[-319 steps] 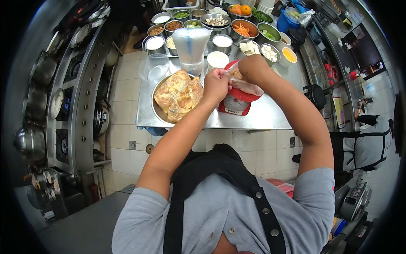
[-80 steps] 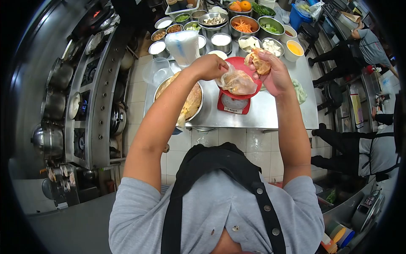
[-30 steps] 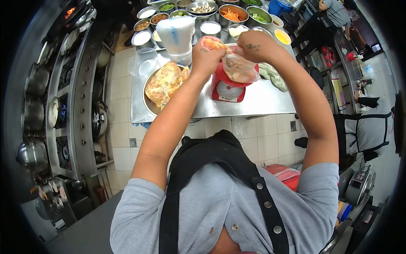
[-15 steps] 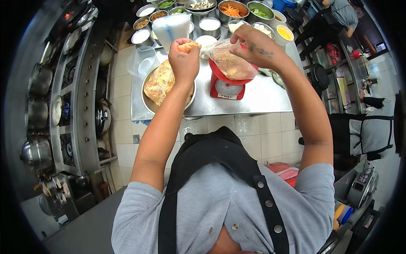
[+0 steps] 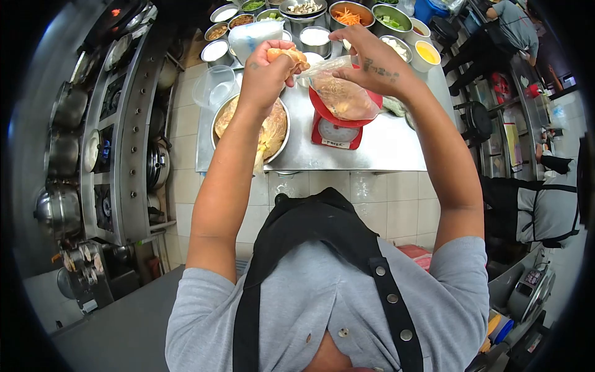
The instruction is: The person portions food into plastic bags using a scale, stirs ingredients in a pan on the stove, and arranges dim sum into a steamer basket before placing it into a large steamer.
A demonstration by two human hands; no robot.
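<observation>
My left hand (image 5: 263,77) is closed around a pale orange piece of food (image 5: 298,58), perhaps marinated meat; its exact kind is unclear. It hovers above a steel bowl (image 5: 286,139) with plastic-bagged orange-brown food (image 5: 273,130) in it. To the right, a clear plastic bag (image 5: 344,98) of similar food lies on the pan of a red dial scale (image 5: 337,134). My right hand (image 5: 372,65) is over the bag's mouth, thumb and fingers spread apart. The thumb is close to the plastic; whether it touches, I cannot tell.
Bowls of shredded carrot (image 5: 346,15), chopped greens (image 5: 390,22) and yellow liquid (image 5: 427,54) line the steel table's (image 5: 378,159) back. A clear plastic tub (image 5: 214,87) is at left. Stoves (image 5: 114,124) run along the left; co-workers (image 5: 545,208) are at right.
My left hand has moved slightly right with the food, toward the bag on the scale. My right hand stays spread over the bag. The bagged food in the bowl has shifted, its knotted end now toward me.
</observation>
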